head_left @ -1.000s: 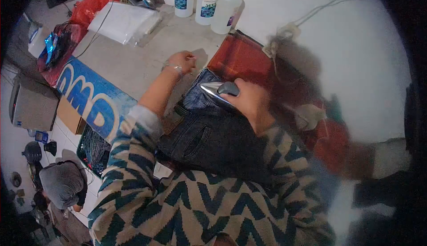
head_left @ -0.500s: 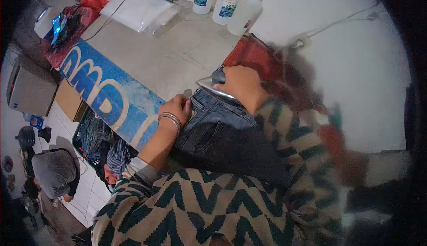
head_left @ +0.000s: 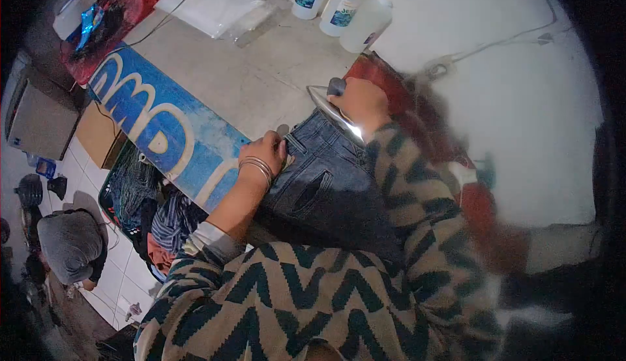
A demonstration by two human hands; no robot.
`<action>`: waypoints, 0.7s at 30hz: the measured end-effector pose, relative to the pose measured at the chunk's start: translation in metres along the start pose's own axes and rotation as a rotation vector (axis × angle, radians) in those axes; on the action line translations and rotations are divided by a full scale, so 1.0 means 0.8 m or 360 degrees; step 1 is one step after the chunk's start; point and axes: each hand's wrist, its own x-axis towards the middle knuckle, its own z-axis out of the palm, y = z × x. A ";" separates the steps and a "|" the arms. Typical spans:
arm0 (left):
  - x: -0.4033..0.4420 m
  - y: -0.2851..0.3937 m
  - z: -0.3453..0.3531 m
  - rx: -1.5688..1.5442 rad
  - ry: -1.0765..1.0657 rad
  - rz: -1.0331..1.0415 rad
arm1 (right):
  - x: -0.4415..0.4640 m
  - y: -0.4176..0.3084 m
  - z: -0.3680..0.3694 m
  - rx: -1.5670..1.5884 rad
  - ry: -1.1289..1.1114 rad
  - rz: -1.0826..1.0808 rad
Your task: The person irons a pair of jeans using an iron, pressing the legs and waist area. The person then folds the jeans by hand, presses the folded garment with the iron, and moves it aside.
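Note:
Dark denim trousers lie in front of me, waistband toward the upper left. My right hand is wrapped round the dark handle of an iron, whose shiny plate rests along the top edge of the denim. At the waistband's near corner, my left hand, with bangles at the wrist, has its fingers closed on the denim. Beyond the iron, a red cloth lies under and past the trousers.
Three bottles stand at the back of the table. Clear plastic packs lie at the back left. A blue lettered board runs along the left edge. Below it is a basket of clothes. Another person is at the lower left.
My left hand has come down from the table to the waistband and gripped it. The iron has moved toward the trousers' upper edge. The view has shifted too.

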 end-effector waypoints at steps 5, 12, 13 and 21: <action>0.003 0.012 -0.017 -0.0047 -0.0206 -0.0118 | -0.055 0.028 0.000 0.0139 0.0043 -0.0096; 0.004 0.007 -0.011 -0.0001 -0.0137 -0.0087 | -0.090 0.077 0.002 -0.0041 -0.0051 -0.0269; 0.003 0.009 -0.012 0.0005 -0.0145 -0.0081 | -0.085 0.077 0.005 -0.0018 0.0002 -0.0316; 0.000 0.002 -0.001 -0.0072 0.0069 -0.0011 | -0.078 0.100 0.006 0.0205 -0.0051 -0.0471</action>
